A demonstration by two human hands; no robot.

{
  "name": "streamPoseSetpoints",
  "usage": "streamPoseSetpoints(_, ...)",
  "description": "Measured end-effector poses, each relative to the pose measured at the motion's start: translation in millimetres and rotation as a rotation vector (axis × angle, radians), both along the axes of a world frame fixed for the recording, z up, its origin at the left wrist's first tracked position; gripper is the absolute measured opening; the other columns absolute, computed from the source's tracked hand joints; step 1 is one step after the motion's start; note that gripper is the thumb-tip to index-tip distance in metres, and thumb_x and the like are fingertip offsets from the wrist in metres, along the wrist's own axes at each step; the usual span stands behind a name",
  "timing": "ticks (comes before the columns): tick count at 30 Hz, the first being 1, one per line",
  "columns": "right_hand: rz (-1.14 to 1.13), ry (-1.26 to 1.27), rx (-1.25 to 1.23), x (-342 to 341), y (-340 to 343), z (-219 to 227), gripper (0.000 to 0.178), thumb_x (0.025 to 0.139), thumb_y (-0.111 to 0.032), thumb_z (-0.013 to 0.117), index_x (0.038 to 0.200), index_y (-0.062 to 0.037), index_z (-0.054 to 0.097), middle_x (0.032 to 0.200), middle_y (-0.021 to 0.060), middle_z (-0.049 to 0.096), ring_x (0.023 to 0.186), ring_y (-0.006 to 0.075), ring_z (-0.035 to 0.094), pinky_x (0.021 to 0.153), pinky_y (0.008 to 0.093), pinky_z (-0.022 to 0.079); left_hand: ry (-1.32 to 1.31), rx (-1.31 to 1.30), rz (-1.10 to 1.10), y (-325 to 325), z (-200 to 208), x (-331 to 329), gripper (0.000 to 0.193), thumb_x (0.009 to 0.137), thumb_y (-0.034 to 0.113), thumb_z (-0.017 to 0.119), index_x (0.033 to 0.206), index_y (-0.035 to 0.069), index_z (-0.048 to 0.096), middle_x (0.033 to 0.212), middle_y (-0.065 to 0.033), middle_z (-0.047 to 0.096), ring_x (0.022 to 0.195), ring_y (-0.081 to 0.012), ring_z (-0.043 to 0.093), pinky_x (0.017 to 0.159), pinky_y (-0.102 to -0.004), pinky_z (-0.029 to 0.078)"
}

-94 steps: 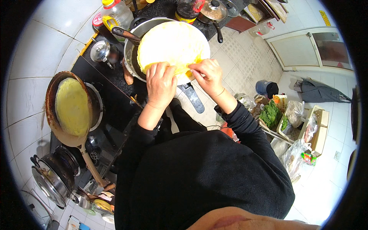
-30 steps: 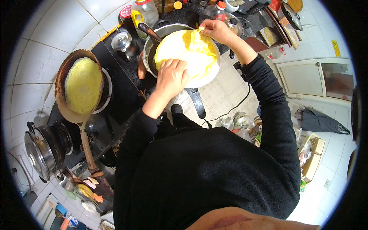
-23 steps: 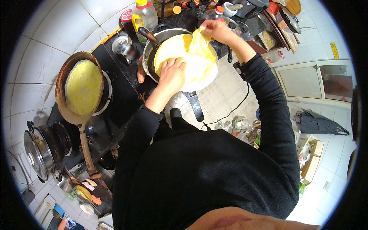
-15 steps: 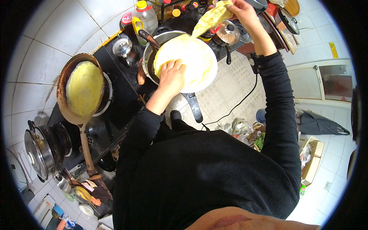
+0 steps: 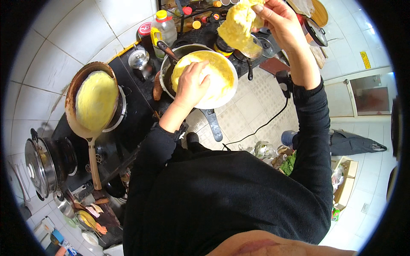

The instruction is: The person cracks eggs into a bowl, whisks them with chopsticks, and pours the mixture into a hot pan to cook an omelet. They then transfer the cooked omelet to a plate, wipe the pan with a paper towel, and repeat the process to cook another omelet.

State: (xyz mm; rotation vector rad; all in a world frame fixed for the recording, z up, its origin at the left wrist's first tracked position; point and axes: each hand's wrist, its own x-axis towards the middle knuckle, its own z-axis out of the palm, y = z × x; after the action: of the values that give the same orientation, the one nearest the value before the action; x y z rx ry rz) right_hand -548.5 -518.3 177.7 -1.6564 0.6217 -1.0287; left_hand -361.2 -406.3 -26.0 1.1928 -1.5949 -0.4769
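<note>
My right hand, raised at the upper right, pinches a crumpled yellow pancake that hangs down from its fingers. My left hand rests on a pale yellow pancake lying on a round white plate. Its fingers are bent and apart, and their tips are partly hidden. Under the plate sits a pot with a dark handle pointing toward me. Another yellow pancake lies in a rusty-rimmed frying pan on the left burner.
A small metal pot, a yellow-capped bottle and a sweet potato stand or lie beside the plate. A glass-lidded pot is at the far left. A black cord crosses the tiled floor behind the counter's edge.
The pancake in my right hand has come away from the plate and now hangs bunched higher up. My left hand has shifted from lying flat to bent fingers on the plate's pancake.
</note>
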Motion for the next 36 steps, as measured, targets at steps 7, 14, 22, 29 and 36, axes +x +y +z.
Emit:
streamPoseSetpoints(7,0.12,0.243,0.142,37.3,39.9,-73.2,0.016,0.091,-0.016,0.063,0.104,-0.0065,0.062,0.092,-0.0003,0.063,0.075,0.0081,0.06,0.062,0.0223,0.05,1.048,0.395,-0.52,37.7,33.3,16.2,0.045,0.09,0.01,0.057,0.131,-0.002,0.042,0.118,-0.0116,0.06,0.105,-0.0207,0.061,0.085,-0.0337,0.052)
streamPoseSetpoints(14,-0.069,0.5,-0.129,63.3,107.1,-138.3,0.012,0.086,-0.008,0.064,0.095,-0.0008,0.068,0.083,0.0064,0.057,0.077,0.0135,0.058,0.068,0.0294,0.048,0.973,0.35,-0.332,64.4,5.9,28.8,0.031,0.093,0.005,0.049,0.123,-0.001,0.049,0.11,-0.0085,0.062,0.091,-0.0156,0.064,0.08,-0.0284,0.053)
streamPoseSetpoints(22,0.073,0.398,0.231,61.0,151.8,-167.0,0.02,0.085,-0.012,0.068,0.102,0.0001,0.066,0.085,0.0005,0.06,0.072,0.007,0.053,0.065,0.0219,0.044,0.151,0.044,0.017,110.1,7.1,36.8,0.019,0.083,0.008,0.061,0.102,0.006,0.056,0.086,-0.0183,0.064,0.078,-0.0364,0.065,0.063,-0.0423,0.052)
streamPoseSetpoints(29,-0.024,0.123,0.603,44.9,162.4,-183.1,0.019,0.083,-0.002,0.064,0.102,-0.0045,0.064,0.088,-0.0008,0.063,0.073,0.0072,0.057,0.063,0.0207,0.045,0.285,-0.002,-0.143,120.8,4.0,40.4,0.027,0.088,0.009,0.061,0.114,0.005,0.056,0.091,-0.0112,0.066,0.083,-0.0255,0.067,0.072,-0.0332,0.053)
streamPoseSetpoints(36,-0.118,0.482,-0.396,62.7,182.5,-169.0,0.03,0.07,0.01,0.066,0.094,-0.0069,0.068,0.081,0.0044,0.053,0.074,0.0138,0.055,0.062,0.0246,0.045,0.937,0.641,-0.515,127.0,-13.9,54.6,0.017,0.095,0.016,0.057,0.104,0.002,0.058,0.09,-0.0043,0.062,0.074,-0.0107,0.063,0.055,-0.0229,0.052)
